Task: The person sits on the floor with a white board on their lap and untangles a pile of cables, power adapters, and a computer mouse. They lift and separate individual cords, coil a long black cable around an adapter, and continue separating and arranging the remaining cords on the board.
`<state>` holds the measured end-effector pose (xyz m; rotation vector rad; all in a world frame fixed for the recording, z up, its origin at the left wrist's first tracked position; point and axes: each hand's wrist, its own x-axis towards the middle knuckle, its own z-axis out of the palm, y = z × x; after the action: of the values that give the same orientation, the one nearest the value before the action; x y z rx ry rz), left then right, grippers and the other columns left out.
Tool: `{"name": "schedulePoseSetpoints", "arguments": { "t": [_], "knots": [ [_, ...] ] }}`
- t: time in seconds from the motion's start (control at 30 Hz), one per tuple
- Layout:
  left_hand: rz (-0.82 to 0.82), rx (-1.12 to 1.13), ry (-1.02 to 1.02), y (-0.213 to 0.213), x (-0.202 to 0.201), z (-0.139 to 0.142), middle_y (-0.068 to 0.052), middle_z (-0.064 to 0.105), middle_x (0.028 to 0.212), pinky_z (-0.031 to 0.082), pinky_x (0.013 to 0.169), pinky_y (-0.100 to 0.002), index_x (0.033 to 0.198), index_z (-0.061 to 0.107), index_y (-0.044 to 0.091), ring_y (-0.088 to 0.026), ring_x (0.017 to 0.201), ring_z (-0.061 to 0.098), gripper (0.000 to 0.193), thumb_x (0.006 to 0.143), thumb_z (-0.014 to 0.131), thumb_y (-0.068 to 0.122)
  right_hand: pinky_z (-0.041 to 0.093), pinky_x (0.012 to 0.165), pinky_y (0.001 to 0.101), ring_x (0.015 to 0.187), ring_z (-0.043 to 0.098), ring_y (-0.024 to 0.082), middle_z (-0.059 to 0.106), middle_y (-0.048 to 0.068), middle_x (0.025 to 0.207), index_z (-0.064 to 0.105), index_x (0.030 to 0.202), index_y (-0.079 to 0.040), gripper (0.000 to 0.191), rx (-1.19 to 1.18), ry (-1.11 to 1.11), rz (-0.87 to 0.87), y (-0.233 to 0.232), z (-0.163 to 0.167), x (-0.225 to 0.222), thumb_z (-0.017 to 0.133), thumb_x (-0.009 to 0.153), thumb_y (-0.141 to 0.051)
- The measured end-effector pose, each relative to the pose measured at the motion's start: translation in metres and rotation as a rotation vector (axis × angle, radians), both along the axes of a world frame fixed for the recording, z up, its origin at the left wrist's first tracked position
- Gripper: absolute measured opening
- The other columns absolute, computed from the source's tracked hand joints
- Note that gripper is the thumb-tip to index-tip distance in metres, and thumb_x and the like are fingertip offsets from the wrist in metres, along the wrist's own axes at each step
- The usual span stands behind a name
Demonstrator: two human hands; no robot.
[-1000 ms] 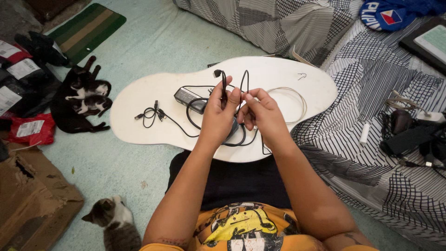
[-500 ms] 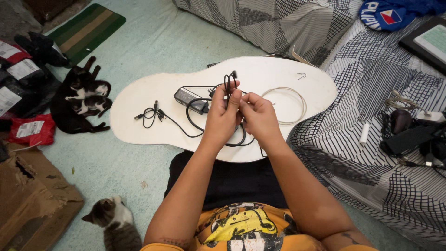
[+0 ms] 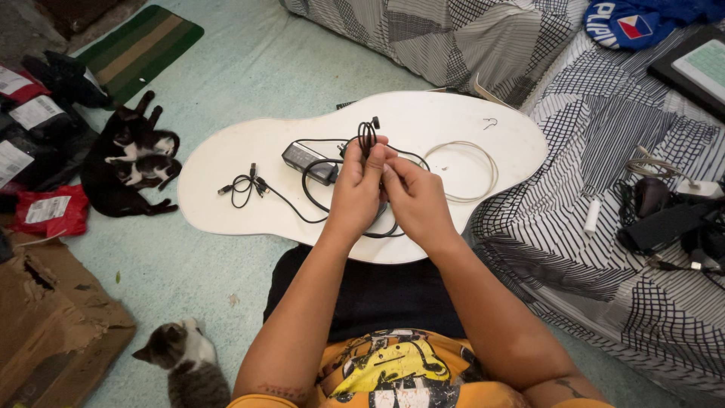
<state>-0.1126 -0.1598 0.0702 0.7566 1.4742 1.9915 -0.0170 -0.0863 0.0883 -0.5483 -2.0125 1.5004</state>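
Kitten [image 3: 181, 359] sits nearest, grey and white, on the pale green floor [image 3: 226, 60] by the person's left elbow, just beside a torn cardboard box [image 3: 53, 325]. Beyond the orange shirt and dark shorts, both forearms reach forward over a white board [image 3: 453, 121] of wavy outline that lies on the floor.

Above the board's near half the 2 hands meet. The left hand [image 3: 357, 189] is closed, thumb and fingers pinching a small bundle of black cable [image 3: 367, 136] whose folded loops stick up above the fingertips. The right hand [image 3: 414, 200] presses against the left, its fingers curled around the same cable lower down. The cable runs down from the hands in a wide loop on the board and leads to a black adapter [image 3: 310, 162] lying just left of the hands.

Farther left on the board lies 1 short black cord [image 3: 245, 185], loosely knotted. To the right of the hands a white cord [image 3: 472, 170] rests in a loose ring, and a small hook [image 3: 490, 122] lies near the board's far edge.

Left of the board, a black and white cat [image 3: 124, 162] lies stretched on the floor with red packets [image 3: 45, 215] and dark bags nearby, and a green mat [image 3: 140, 41] lies beyond. On the right, a striped sheet [image 3: 574, 249] carries dark gadgets [image 3: 664, 223] and a white tube [image 3: 592, 215]. At the far right corner lie a blue cloth [image 3: 634, 23] and a tablet [image 3: 695, 68].
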Motion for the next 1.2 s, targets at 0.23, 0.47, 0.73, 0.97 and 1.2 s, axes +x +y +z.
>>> {"name": "schedulePoseSetpoints", "arguments": {
  "t": [0.23, 0.47, 0.73, 0.97, 1.2],
  "knots": [
    [0.027, 0.025, 0.081, 0.004, -0.007, -0.01, -0.005, 0.069, 0.103, 0.055, 0.08, -0.027, 0.113, 0.053, 0.006, -0.012, 0.091, 0.065, 0.03, 0.108, 0.051, 0.035, 0.053, 0.062, 0.0339, 0.065, 0.069, 0.021, 0.073, 0.013, 0.081, 0.072, 0.109, -0.004, 0.02, 0.235, -0.132, -0.055, -0.009, 0.012, 0.005, 0.06, 0.098, -0.016],
    [0.015, 0.031, 0.121, 0.005, -0.011, -0.013, -0.008, 0.07, 0.103, 0.056, 0.09, -0.029, 0.11, 0.055, 0.004, -0.015, 0.096, 0.067, 0.033, 0.112, 0.043, 0.034, 0.053, 0.072, 0.0376, 0.084, 0.067, 0.03, 0.069, 0.014, 0.102, 0.071, 0.106, -0.002, 0.017, 0.499, -0.024, -0.058, -0.015, 0.007, 0.009, 0.061, 0.099, -0.015],
    [-0.034, 0.04, 0.064, -0.003, -0.016, -0.003, -0.015, 0.075, 0.121, 0.05, 0.103, -0.033, 0.114, 0.055, 0.005, -0.017, 0.108, 0.068, 0.035, 0.112, 0.038, 0.036, 0.041, 0.054, 0.0257, 0.059, 0.053, 0.01, 0.061, 0.005, 0.071, 0.063, 0.119, -0.003, 0.024, -0.136, 0.022, -0.098, -0.018, -0.007, 0.005, 0.068, 0.1, -0.017],
    [-0.031, -0.066, -0.074, -0.005, -0.011, 0.009, -0.009, 0.073, 0.122, 0.059, 0.083, -0.034, 0.111, 0.052, 0.006, -0.014, 0.092, 0.067, 0.034, 0.108, 0.036, 0.036, 0.048, 0.058, 0.0223, 0.065, 0.058, 0.004, 0.071, 0.004, 0.084, 0.066, 0.128, -0.002, 0.034, 0.057, -0.038, -0.03, -0.019, -0.017, 0.005, 0.068, 0.096, -0.012],
    [-0.071, -0.091, 0.078, -0.004, -0.007, 0.001, -0.008, 0.073, 0.118, 0.052, 0.084, -0.025, 0.121, 0.057, 0.002, -0.011, 0.09, 0.062, 0.035, 0.108, 0.047, 0.034, 0.048, 0.06, 0.0245, 0.067, 0.059, 0.005, 0.071, 0.005, 0.079, 0.069, 0.114, 0.001, 0.02, 0.054, -0.06, -0.07, -0.018, -0.025, 0.001, 0.06, 0.101, -0.012]
  ]
}}
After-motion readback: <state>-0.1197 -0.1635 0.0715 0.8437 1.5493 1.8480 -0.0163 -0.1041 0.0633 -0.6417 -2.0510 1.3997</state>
